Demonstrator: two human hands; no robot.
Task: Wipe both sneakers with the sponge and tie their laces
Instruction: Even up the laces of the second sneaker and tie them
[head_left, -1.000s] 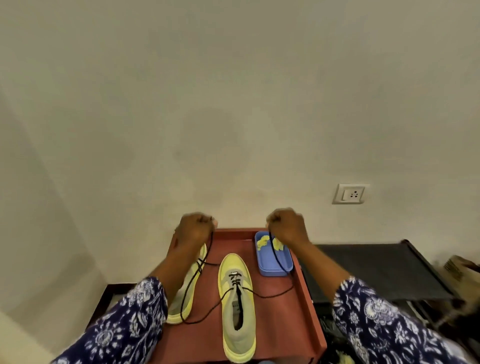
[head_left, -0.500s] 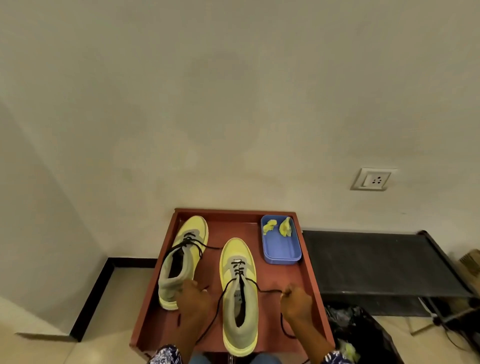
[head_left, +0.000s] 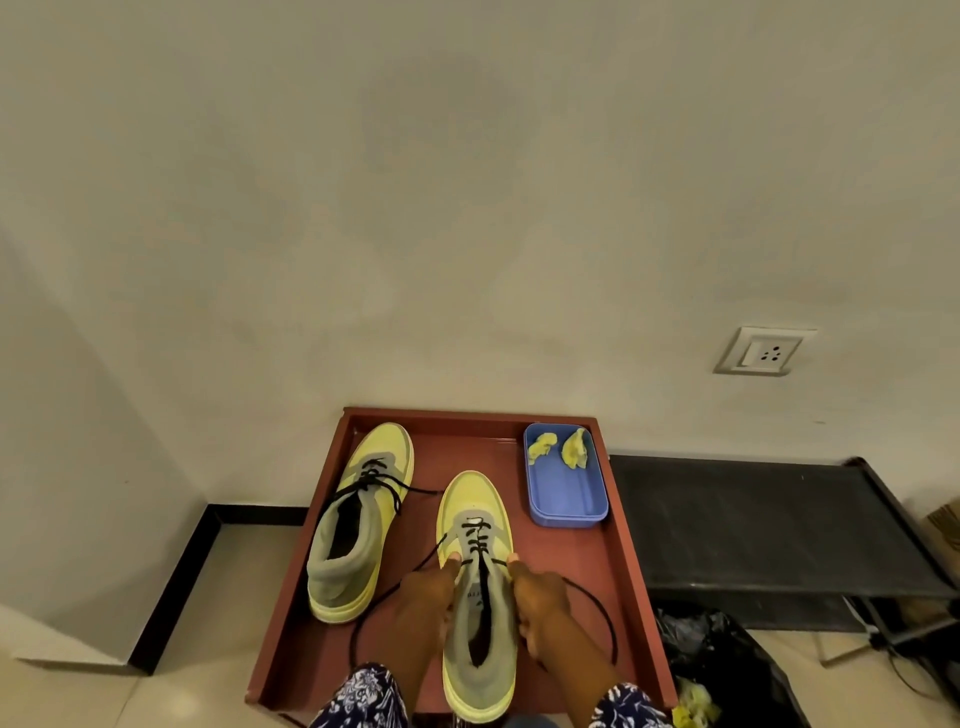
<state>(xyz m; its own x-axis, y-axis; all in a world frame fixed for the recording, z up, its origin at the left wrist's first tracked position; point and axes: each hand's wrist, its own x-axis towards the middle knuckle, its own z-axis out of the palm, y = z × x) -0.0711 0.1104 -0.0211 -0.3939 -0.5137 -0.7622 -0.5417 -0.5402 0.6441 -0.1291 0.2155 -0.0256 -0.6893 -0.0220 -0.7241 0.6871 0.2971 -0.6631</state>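
both hands, l hand (head_left: 423, 597) & r hand (head_left: 540, 597), fingers curled tight on near sneaker (head_left: 480, 597) sides by its laces (head_left: 480, 540)

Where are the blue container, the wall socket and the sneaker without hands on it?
Blue container (head_left: 566, 501), head view, bare floor.
Wall socket (head_left: 766, 353), head view, faceplate.
Left sneaker (head_left: 382, 449), head view, yellow toe.

Two yellow/grey sneakers, soles down, toes twd wall. Left sneaker (head_left: 358, 525) black laces (head_left: 382, 480) loose. Right sneaker (head_left: 480, 597) laces (head_left: 597, 618) untied, trailing both sides. Yellow sponge bits (head_left: 558, 449) in blue tub.
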